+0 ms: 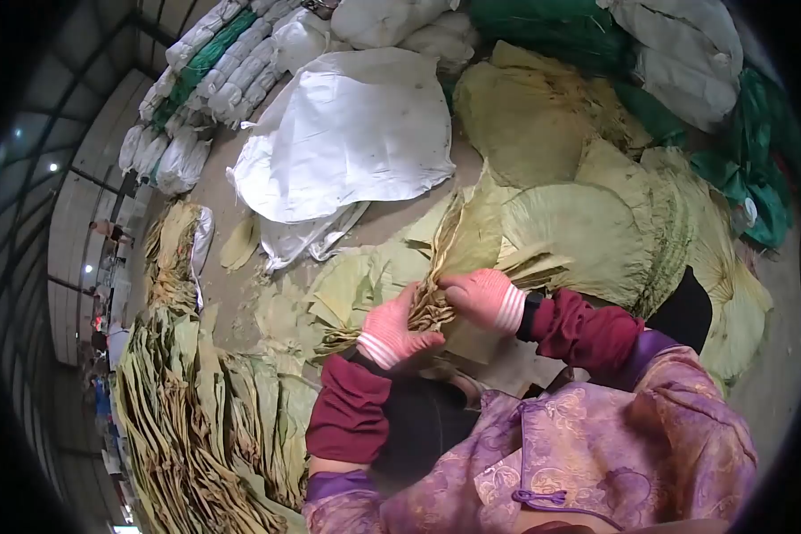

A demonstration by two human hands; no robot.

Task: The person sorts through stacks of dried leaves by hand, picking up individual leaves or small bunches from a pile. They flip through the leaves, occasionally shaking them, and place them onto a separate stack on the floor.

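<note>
Both my hands wear pink gloves and grip one dried, yellow-green leaf [461,238] that is folded into a fan shape. My left hand [390,335] is closed on the crumpled stem end of the leaf. My right hand [484,298] pinches the folds just beside it. The leaf's broad end points up and away from me. Dark red sleeves and a purple patterned garment [596,445] fill the lower right.
Large round dried leaves [587,227] lie spread in a pile behind my hands. A long stack of folded leaves [187,418] runs along the lower left. White sacks [347,133] and green sacks [748,169] lie on the concrete floor beyond.
</note>
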